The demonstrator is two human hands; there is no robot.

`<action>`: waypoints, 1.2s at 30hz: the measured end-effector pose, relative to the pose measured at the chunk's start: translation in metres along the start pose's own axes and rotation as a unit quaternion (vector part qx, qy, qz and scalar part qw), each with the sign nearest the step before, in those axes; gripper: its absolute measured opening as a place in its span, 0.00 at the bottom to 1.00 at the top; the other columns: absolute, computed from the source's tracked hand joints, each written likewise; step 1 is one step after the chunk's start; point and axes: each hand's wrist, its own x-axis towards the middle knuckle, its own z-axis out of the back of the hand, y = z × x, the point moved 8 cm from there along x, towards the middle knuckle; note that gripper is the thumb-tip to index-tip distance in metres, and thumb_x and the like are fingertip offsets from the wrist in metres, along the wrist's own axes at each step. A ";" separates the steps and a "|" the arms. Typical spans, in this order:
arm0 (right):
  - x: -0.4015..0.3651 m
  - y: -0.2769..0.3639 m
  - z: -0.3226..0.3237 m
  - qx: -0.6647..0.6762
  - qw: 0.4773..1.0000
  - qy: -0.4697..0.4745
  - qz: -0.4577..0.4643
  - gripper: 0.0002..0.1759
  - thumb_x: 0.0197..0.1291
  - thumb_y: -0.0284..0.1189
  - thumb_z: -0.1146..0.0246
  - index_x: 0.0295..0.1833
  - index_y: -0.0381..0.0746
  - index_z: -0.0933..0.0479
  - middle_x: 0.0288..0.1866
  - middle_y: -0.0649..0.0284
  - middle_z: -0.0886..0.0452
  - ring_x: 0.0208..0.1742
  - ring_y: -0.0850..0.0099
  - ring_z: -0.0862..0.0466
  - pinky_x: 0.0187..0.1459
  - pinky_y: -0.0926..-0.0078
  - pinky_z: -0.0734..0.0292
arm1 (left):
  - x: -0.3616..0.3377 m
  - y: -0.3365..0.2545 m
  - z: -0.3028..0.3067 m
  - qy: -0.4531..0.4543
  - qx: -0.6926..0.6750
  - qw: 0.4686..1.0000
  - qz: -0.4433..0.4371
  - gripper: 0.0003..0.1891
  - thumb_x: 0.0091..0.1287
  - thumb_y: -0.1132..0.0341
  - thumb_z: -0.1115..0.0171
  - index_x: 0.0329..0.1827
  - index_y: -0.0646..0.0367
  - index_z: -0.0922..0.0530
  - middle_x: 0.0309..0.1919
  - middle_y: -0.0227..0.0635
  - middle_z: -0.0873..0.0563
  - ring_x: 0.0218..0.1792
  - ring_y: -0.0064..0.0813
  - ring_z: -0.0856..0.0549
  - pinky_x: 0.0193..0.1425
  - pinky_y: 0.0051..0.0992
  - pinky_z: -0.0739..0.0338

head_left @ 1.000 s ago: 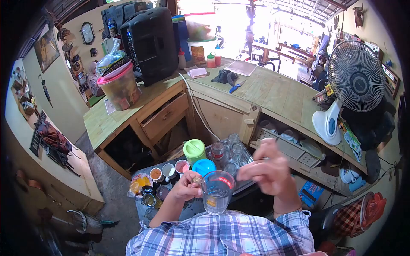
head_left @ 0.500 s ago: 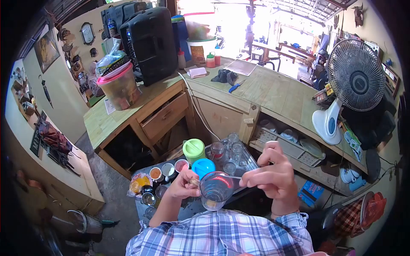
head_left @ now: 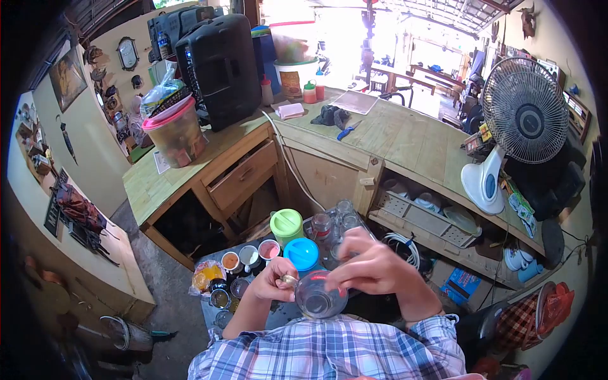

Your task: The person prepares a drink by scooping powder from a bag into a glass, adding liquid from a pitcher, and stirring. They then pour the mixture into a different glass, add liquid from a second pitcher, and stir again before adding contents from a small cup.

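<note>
Close to my chest, my left hand (head_left: 273, 280) is closed on the side of a clear measuring jug (head_left: 318, 305) with red markings. The jug is tilted so that I look down into it. My right hand (head_left: 367, 266) is over the jug's right rim, its fingertips pinched together; what they hold is hidden. Just beyond the jug stand a blue-lidded container (head_left: 301, 253) and a green-lidded container (head_left: 287, 224). Left of these are small open cups with orange (head_left: 230, 260), white (head_left: 250, 255) and pink (head_left: 269, 249) contents.
Several glass jars (head_left: 322, 223) stand on a metal tray behind my right hand. Dark jars and a plastic bag (head_left: 208, 275) with yellow contents lie left. Ahead, a wooden counter (head_left: 405, 136) carries a black speaker (head_left: 218, 69), a tub (head_left: 177, 136) and a fan (head_left: 525, 120).
My right hand has moved left and down over the jug. The thin handle seen earlier between its fingers and the jug is now hidden. My left hand keeps its hold.
</note>
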 end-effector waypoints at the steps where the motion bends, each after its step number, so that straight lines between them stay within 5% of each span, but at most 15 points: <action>1: -0.003 0.008 0.008 0.000 1.000 0.000 -0.001 0.06 0.61 0.36 0.37 0.39 0.47 0.17 0.34 0.74 0.15 0.33 0.70 0.30 0.47 0.69 0.37 | -0.001 -0.002 0.000 0.000 0.020 1.000 -0.006 0.23 0.49 0.76 0.28 0.15 0.52 0.39 0.13 0.19 0.35 0.16 0.12 0.39 0.21 0.19 0.50; 3: -0.015 0.018 0.047 -0.002 0.988 -0.152 -0.014 0.05 0.57 0.33 0.34 0.38 0.46 0.18 0.29 0.72 0.23 0.33 0.68 0.29 0.48 0.67 0.36 | -0.002 -0.003 -0.002 -0.034 -0.006 0.999 0.015 0.22 0.50 0.78 0.30 0.15 0.52 0.39 0.14 0.19 0.35 0.17 0.12 0.38 0.21 0.19 0.48; 5: -0.012 0.018 0.038 -0.023 0.989 -0.144 -0.005 0.06 0.58 0.35 0.35 0.38 0.46 0.18 0.26 0.70 0.29 0.32 0.70 0.29 0.47 0.67 0.35 | -0.004 -0.003 0.001 -0.069 -0.030 0.997 0.034 0.22 0.51 0.79 0.31 0.16 0.52 0.39 0.14 0.18 0.36 0.17 0.12 0.38 0.22 0.18 0.46; 7: 0.000 0.010 -0.002 -0.116 0.993 -0.025 -0.021 0.11 0.63 0.41 0.41 0.40 0.48 0.18 0.27 0.72 0.27 0.32 0.74 0.30 0.43 0.69 0.36 | -0.002 -0.009 -0.003 -0.023 0.035 0.999 0.026 0.21 0.52 0.82 0.32 0.17 0.53 0.37 0.15 0.18 0.36 0.19 0.11 0.38 0.23 0.18 0.43; 9: -0.007 0.010 -0.004 -0.140 0.989 -0.050 -0.019 0.14 0.66 0.44 0.45 0.40 0.50 0.17 0.27 0.73 0.28 0.30 0.74 0.32 0.40 0.69 0.36 | 0.001 -0.018 -0.008 -0.035 0.054 0.998 0.029 0.20 0.52 0.81 0.32 0.16 0.53 0.37 0.15 0.18 0.36 0.19 0.10 0.38 0.23 0.18 0.44; 12: -0.031 0.032 0.045 -0.206 0.951 -0.223 -0.052 0.21 0.67 0.49 0.47 0.38 0.46 0.18 0.30 0.76 0.21 0.29 0.71 0.35 0.37 0.69 0.36 | -0.003 -0.016 -0.006 -0.073 0.102 0.991 0.047 0.20 0.53 0.80 0.31 0.16 0.54 0.36 0.14 0.17 0.37 0.19 0.10 0.38 0.23 0.17 0.45; 16: -0.025 0.005 0.000 -0.212 0.968 -0.125 -0.056 0.14 0.66 0.43 0.44 0.38 0.46 0.19 0.30 0.75 0.19 0.29 0.67 0.35 0.33 0.68 0.36 | -0.005 -0.020 -0.009 -0.113 0.204 0.970 0.061 0.17 0.53 0.78 0.31 0.16 0.56 0.33 0.13 0.16 0.37 0.18 0.10 0.40 0.23 0.17 0.46; 19: -0.039 0.011 0.021 -0.249 0.942 -0.210 -0.081 0.15 0.67 0.43 0.46 0.38 0.44 0.21 0.29 0.72 0.20 0.29 0.68 0.34 0.32 0.69 0.36 | -0.004 -0.029 -0.014 -0.129 0.321 0.938 0.024 0.13 0.53 0.78 0.31 0.18 0.59 0.28 0.12 0.19 0.35 0.16 0.10 0.39 0.21 0.17 0.47; 21: -0.053 0.027 0.046 -0.246 0.917 -0.308 -0.054 0.17 0.70 0.43 0.49 0.36 0.42 0.23 0.31 0.67 0.20 0.26 0.70 0.35 0.30 0.71 0.37 | -0.004 -0.034 -0.015 -0.138 0.371 0.918 0.001 0.11 0.52 0.77 0.31 0.19 0.60 0.26 0.12 0.22 0.33 0.15 0.12 0.37 0.20 0.18 0.46; 26: -0.049 -0.013 0.001 -0.141 0.959 -0.202 -0.143 0.20 0.72 0.44 0.53 0.39 0.40 0.26 0.30 0.66 0.20 0.29 0.72 0.28 0.33 0.74 0.33 | 0.001 -0.050 -0.029 -0.117 0.466 0.874 -0.069 0.06 0.50 0.76 0.30 0.24 0.61 0.22 0.12 0.29 0.29 0.11 0.20 0.30 0.17 0.21 0.42; 30: -0.087 -0.004 0.040 -0.068 0.926 -0.332 -0.167 0.15 0.72 0.37 0.52 0.38 0.38 0.29 0.34 0.61 0.20 0.34 0.70 0.21 0.40 0.71 0.28 | -0.001 -0.046 -0.036 -0.103 0.520 0.841 -0.104 0.07 0.49 0.76 0.30 0.26 0.61 0.22 0.13 0.31 0.26 0.12 0.28 0.26 0.17 0.25 0.36; 34: -0.061 -0.014 -0.006 -0.018 0.947 -0.235 -0.218 0.15 0.72 0.36 0.51 0.40 0.36 0.29 0.32 0.58 0.19 0.35 0.66 0.17 0.47 0.69 0.25 | 0.002 -0.050 -0.046 -0.096 0.587 0.790 -0.148 0.08 0.50 0.76 0.30 0.24 0.59 0.23 0.13 0.31 0.25 0.13 0.30 0.24 0.17 0.28 0.33; 36: -0.069 -0.009 0.007 -0.015 0.938 -0.272 -0.215 0.15 0.72 0.35 0.51 0.39 0.35 0.28 0.32 0.58 0.19 0.35 0.67 0.17 0.46 0.69 0.24 | 0.004 -0.049 -0.048 -0.097 0.596 0.780 -0.167 0.09 0.50 0.76 0.29 0.23 0.58 0.24 0.13 0.31 0.25 0.13 0.30 0.24 0.17 0.28 0.32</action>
